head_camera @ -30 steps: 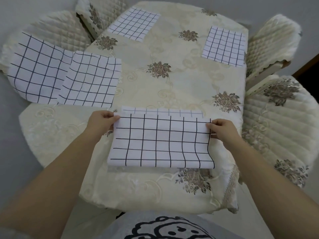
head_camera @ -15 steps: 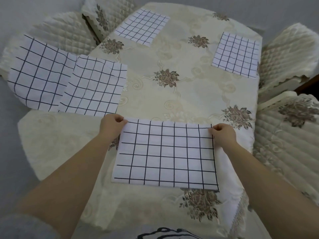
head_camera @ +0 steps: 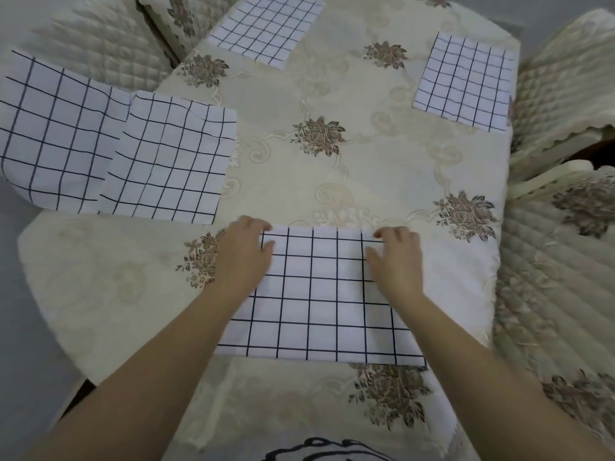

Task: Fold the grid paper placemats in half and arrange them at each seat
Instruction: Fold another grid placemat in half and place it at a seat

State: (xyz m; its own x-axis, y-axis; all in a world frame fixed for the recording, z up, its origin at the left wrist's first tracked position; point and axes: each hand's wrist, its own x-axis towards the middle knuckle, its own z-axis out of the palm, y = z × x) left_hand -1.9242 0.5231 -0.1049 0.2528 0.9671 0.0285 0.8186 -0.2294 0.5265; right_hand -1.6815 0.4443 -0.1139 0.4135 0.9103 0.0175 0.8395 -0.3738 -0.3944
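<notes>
While both hands press down on it, the folded placemat [head_camera: 319, 294] lies flat on the tablecloth [head_camera: 366, 168], close to the person. The left hand [head_camera: 244, 254] and the right hand [head_camera: 396, 257] rest on its far edge with loose fingers, gripping nothing. Left of the hands, an open placemat [head_camera: 116, 151] hangs off the table. Past the hands lie the far left placemat [head_camera: 266, 28] and the far right placemat [head_camera: 466, 81], and a padded chair [head_camera: 559, 247] sits to the right
</notes>
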